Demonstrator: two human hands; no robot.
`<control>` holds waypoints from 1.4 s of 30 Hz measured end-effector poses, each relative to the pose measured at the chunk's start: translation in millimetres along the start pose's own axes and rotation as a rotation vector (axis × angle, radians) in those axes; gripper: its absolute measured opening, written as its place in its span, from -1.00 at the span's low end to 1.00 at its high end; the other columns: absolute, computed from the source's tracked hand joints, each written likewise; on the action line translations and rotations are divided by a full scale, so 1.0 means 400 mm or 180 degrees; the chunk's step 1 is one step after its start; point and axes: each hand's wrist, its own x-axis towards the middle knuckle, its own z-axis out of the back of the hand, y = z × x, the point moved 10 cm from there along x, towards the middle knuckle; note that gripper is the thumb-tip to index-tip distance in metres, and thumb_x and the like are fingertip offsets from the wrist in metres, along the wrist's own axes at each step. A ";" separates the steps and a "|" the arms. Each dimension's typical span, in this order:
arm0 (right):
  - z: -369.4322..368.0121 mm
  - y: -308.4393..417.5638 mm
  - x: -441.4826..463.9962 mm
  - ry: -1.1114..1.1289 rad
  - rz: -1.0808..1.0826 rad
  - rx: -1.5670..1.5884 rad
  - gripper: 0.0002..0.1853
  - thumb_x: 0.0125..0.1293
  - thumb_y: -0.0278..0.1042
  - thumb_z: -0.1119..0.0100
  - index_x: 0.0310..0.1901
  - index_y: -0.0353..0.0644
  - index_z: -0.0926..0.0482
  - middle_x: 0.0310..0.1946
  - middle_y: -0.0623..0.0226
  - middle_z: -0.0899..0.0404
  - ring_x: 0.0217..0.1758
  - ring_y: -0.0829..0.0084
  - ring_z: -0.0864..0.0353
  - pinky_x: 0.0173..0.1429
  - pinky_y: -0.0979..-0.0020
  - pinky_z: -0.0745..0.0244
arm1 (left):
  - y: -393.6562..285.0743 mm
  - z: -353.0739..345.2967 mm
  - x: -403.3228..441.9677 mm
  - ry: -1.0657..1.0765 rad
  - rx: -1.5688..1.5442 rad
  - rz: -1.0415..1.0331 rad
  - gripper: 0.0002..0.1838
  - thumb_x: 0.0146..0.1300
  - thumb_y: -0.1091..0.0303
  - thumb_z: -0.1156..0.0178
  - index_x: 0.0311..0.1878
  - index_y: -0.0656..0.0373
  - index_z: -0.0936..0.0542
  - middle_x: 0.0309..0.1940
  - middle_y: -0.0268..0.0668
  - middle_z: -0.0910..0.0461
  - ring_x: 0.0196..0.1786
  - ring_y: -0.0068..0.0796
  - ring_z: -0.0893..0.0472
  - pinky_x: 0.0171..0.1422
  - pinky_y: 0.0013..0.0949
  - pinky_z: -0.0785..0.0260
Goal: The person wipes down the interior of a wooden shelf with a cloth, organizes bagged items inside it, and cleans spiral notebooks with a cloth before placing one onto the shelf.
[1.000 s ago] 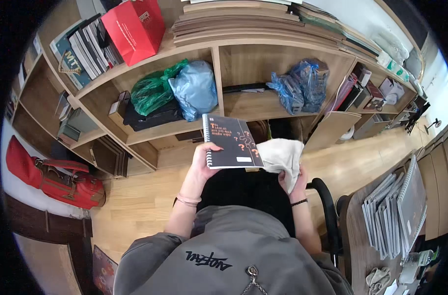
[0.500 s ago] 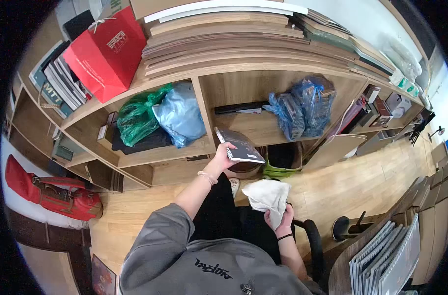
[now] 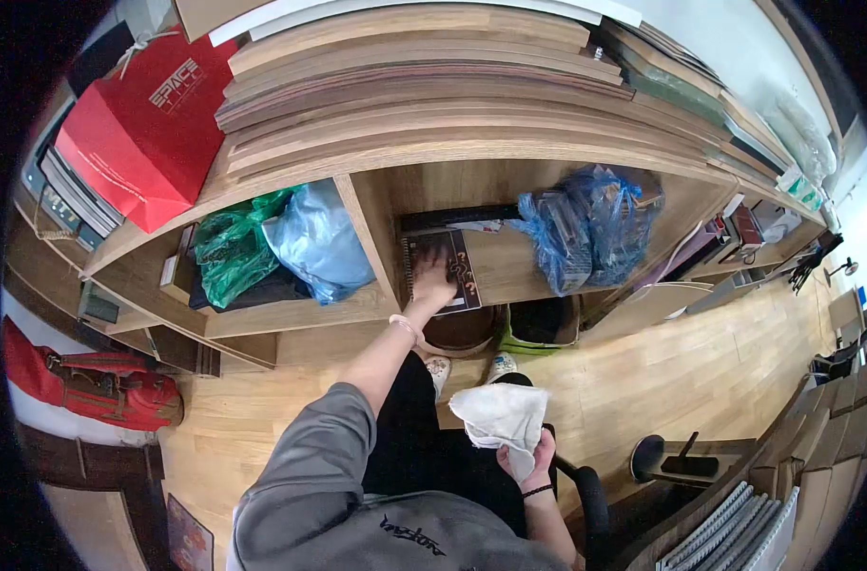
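I count one notebook [image 3: 467, 278], partly hidden under the left hand [image 3: 435, 279], blurry but spread flat; right hand [image 3: 541, 461] grips one cloth [image 3: 500, 415].

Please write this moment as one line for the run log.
left hand: on dark notebook | notebook: at shelf compartment's front | right hand: holding white cloth | blue-wrapped items: same compartment

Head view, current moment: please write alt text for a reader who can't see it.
A person's left hand lies on a dark notebook with orange question marks, in a wooden shelf compartment, left of a blue plastic bag. The right hand grips a white cloth, away from the shelf.
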 end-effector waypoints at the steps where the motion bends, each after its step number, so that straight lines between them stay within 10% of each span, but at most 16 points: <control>1: 0.001 -0.004 -0.001 -0.0040 -0.0004 -0.0053 -0.48 0.08 0.02 0.11 0.03 -0.07 -0.44 -0.05 0.24 -0.50 -0.17 0.25 -0.51 -0.23 0.26 -0.48 | -0.057 -0.046 -0.018 0.0568 0.0260 -0.0625 -0.22 0.11 0.07 -0.12 0.36 0.00 -0.03 0.36 -0.08 0.03 0.38 0.00 0.00 0.39 -0.09 0.09; 10: 0.025 0.004 -0.008 0.0024 -0.0059 0.0012 -0.44 0.08 0.06 0.11 0.08 -0.08 -0.41 -0.04 0.21 -0.50 -0.19 0.22 -0.52 -0.26 0.24 -0.48 | -0.021 -0.177 -0.091 0.0770 0.1232 -0.1384 -0.27 0.06 -0.07 -0.14 0.31 -0.53 -0.06 0.42 -0.30 0.20 0.42 0.07 0.24 0.24 0.44 0.32; 22: 0.021 0.010 0.016 0.0310 -0.0052 0.0109 -0.47 0.12 0.00 0.14 0.07 -0.12 -0.39 0.02 0.17 -0.45 -0.05 0.14 -0.47 -0.09 0.15 -0.43 | -0.034 -0.115 -0.138 0.0718 0.1353 -0.1384 -0.28 0.23 0.06 -0.02 0.39 -0.18 0.08 0.39 -0.13 0.12 0.38 0.04 0.02 0.37 0.09 0.18; 32: -0.040 -0.011 -0.006 0.0473 0.0145 0.0098 -0.59 0.12 -0.11 0.10 -0.08 -0.17 -0.48 -0.08 0.19 -0.51 -0.03 0.21 -0.46 0.02 0.13 -0.39 | -0.677 0.295 -0.593 0.1243 -0.1285 -0.3403 -0.40 0.16 0.39 -0.09 0.29 0.16 -0.19 0.33 -0.10 -0.08 0.28 -0.15 -0.26 0.30 -0.31 -0.12; 38: 0.032 -0.031 -0.085 0.0766 0.0398 0.0116 -0.52 0.23 -0.06 0.17 0.11 -0.14 -0.35 0.08 0.20 -0.41 0.11 0.22 -0.39 0.18 0.12 -0.31 | -0.936 0.555 -1.187 0.1234 -0.1916 -0.5685 -0.40 0.14 0.14 -0.15 0.23 0.16 -0.30 0.23 -0.10 -0.26 0.28 -0.19 -0.27 0.33 -0.12 -0.06; 42: 0.073 -0.050 -0.137 0.0676 0.0734 0.0129 -0.52 0.25 -0.05 0.19 0.13 -0.13 -0.33 0.09 0.21 -0.40 0.12 0.24 -0.38 0.19 0.14 -0.29 | -1.019 0.488 -1.299 0.2010 -0.1955 -0.4442 -0.36 0.18 -0.07 -0.05 0.21 0.20 -0.32 0.13 0.00 -0.35 0.19 -0.16 -0.35 0.24 -0.15 -0.17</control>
